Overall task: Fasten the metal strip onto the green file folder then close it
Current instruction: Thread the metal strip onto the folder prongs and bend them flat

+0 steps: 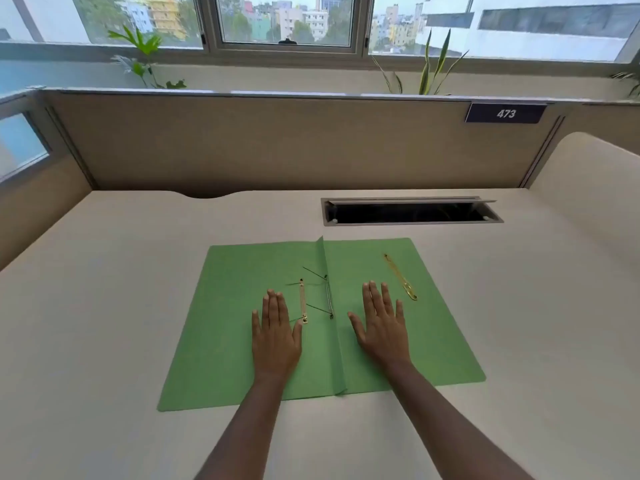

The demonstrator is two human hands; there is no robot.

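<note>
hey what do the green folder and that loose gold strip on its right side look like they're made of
Green folder: looks like thin matte card or heavy paper; it lies flat with a sharp raised crease at the spine and shows no gloss.
Loose gold strip: probably thin metal with a brass-coloured finish; it is slim, flat and catches light, though coated plastic cannot be ruled out.

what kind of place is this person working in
Probably an office cubicle: a desk ringed by beige partition panels, a numbered plate reading 473, and a cable hatch in the desktop.
</note>
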